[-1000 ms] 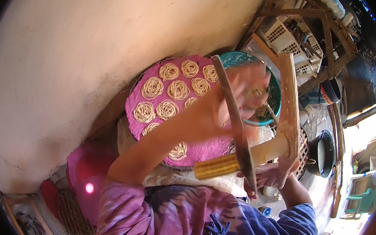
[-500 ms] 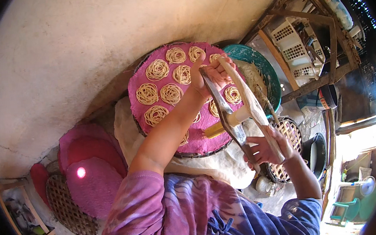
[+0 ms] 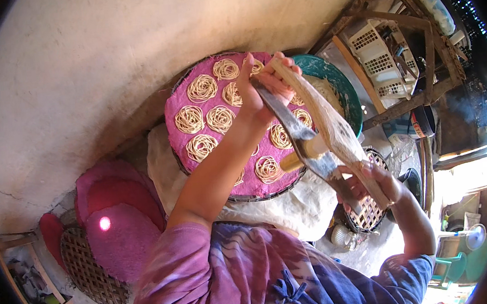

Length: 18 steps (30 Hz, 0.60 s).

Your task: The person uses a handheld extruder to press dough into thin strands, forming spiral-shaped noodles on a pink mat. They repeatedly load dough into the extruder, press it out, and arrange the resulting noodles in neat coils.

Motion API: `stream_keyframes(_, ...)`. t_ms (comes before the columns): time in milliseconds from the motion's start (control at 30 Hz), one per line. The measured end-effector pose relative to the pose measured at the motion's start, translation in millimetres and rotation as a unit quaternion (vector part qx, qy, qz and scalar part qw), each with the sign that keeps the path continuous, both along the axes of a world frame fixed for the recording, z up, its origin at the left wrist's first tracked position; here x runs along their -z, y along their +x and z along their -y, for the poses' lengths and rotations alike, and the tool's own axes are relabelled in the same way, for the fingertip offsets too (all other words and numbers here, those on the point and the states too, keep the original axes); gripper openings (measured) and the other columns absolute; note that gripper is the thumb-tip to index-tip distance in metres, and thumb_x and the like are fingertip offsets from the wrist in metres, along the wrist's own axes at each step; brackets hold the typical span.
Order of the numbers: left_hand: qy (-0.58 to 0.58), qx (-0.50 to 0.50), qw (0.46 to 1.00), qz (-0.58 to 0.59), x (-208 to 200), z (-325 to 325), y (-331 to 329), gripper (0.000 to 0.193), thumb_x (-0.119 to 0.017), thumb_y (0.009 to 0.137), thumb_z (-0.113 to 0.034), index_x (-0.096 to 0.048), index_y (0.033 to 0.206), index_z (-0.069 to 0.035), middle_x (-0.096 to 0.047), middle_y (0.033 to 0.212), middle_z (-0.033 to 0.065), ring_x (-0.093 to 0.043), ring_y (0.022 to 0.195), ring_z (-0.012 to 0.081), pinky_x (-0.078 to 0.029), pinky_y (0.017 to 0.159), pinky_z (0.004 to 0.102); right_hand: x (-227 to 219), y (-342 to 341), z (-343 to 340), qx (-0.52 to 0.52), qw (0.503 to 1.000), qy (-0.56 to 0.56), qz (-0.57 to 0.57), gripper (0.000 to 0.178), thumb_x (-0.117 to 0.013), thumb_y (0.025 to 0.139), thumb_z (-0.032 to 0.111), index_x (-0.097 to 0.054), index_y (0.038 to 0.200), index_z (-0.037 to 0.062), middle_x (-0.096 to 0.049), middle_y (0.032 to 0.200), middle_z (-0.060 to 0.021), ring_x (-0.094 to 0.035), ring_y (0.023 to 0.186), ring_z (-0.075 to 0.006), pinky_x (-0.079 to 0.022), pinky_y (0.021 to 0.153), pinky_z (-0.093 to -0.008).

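Both hands hold a hand press of two long wooden bars [image 3: 335, 123] with a pale plunger and yellowish cylinder [image 3: 292, 161] in the middle. My left hand [image 3: 261, 90] grips the far ends of the bars, its thumb apart. My right hand [image 3: 374, 183] is wrapped round the near ends, its fingers partly behind the wood. Below the press lies a round tray covered with pink cloth [image 3: 180, 106]. On it, several coiled nests of pale noodle strands [image 3: 221, 119] sit in rows, some hidden by my left forearm.
A green basin [image 3: 350, 95] with pale dough-like stuff stands behind the press. Right of the tray is a woven basket [image 3: 369, 216]. More pink cloths [image 3: 125, 241] and a woven tray [image 3: 86, 267] lie at the left. A wall [image 3: 104, 60] rises behind; a wooden rack [image 3: 357, 71] stands at the right.
The press has tilted and shifted right, with my right hand moving right and slightly up. Its cylinder has moved right, uncovering a noodle nest near the tray's front edge.
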<state>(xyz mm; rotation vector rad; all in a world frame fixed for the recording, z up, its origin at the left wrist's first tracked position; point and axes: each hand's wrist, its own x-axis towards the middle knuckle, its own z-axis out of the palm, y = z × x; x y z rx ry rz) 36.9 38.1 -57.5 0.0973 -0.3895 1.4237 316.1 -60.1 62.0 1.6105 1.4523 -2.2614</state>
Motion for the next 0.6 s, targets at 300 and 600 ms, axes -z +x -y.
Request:
stream_keyframes(300, 0.015, -0.047, 0.996, -0.081, 11.0, 14.5, -16.0, 0.053, -0.054, 0.089, -0.059, -0.060, 0.100, -0.008, -0.062, 0.094, 0.0077, -0.058, 0.095, 0.0282, -0.046, 0.091, 0.0408, 17.9, -4.2, 11.8, -0.027, 0.994, 0.004, -0.105, 0.065, -0.044, 0.096, 0.053, -0.054, 0.123, -0.0054, -0.066, 0.095, -0.0199, -0.068, 0.075, -0.0255, -0.056, 0.068, -0.0361)
stream_keyframes(600, 0.065, -0.002, 0.998, 0.013, 40.1, -8.4, 20.3, 0.054, -0.052, 0.091, -0.058, -0.061, 0.098, -0.005, -0.063, 0.092, 0.0093, -0.058, 0.095, 0.0289, -0.051, 0.073, 0.0342, 56.1, 27.5, 4.4, 0.074, 0.980, -0.028, -0.181, 0.077, -0.033, 0.097, 0.064, -0.039, 0.139, 0.0000, -0.062, 0.103, -0.0287, -0.069, 0.072, -0.0313, -0.059, 0.064, -0.0445)
